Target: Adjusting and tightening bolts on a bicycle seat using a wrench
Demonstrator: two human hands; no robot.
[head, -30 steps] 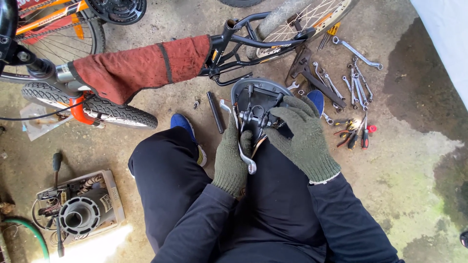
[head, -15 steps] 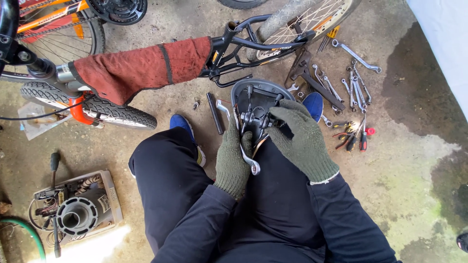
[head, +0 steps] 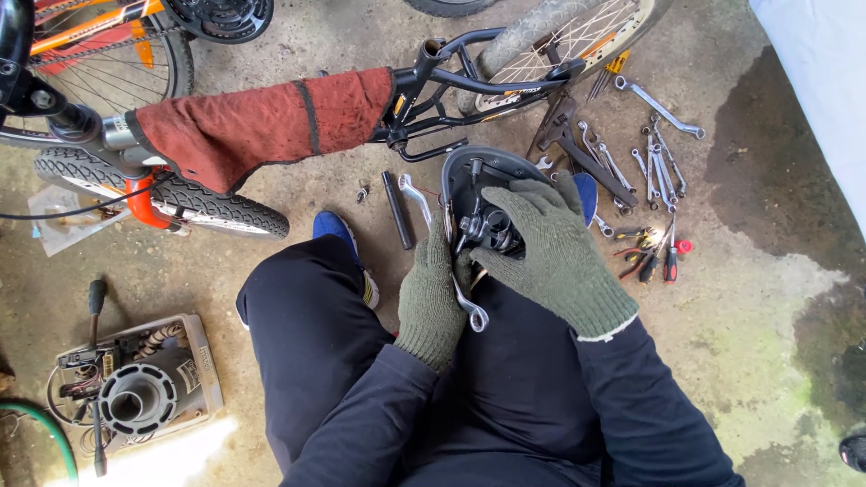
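An upturned black bicycle saddle [head: 465, 173] rests on my lap, its metal clamp and rails [head: 487, 225] facing up. My right hand [head: 548, 252], in a green knit glove, lies over the saddle's underside and holds it beside the clamp. In a matching glove, my left hand [head: 431, 298] grips a silver ring spanner [head: 468, 307] whose upper end sits at the clamp. I am seated on the concrete floor in dark trousers and blue shoes.
A bicycle frame wrapped in a red cloth [head: 262, 122] lies across the top, with a knobbly tyre [head: 171, 194] at left. Several spanners [head: 654, 162] and screwdrivers [head: 658, 252] are scattered at right. A black tube [head: 397, 209] lies ahead. An open electrical device [head: 135, 392] sits lower left.
My right hand has slid a little over the saddle's underside. The left hand and spanner have shifted only slightly at the clamp.
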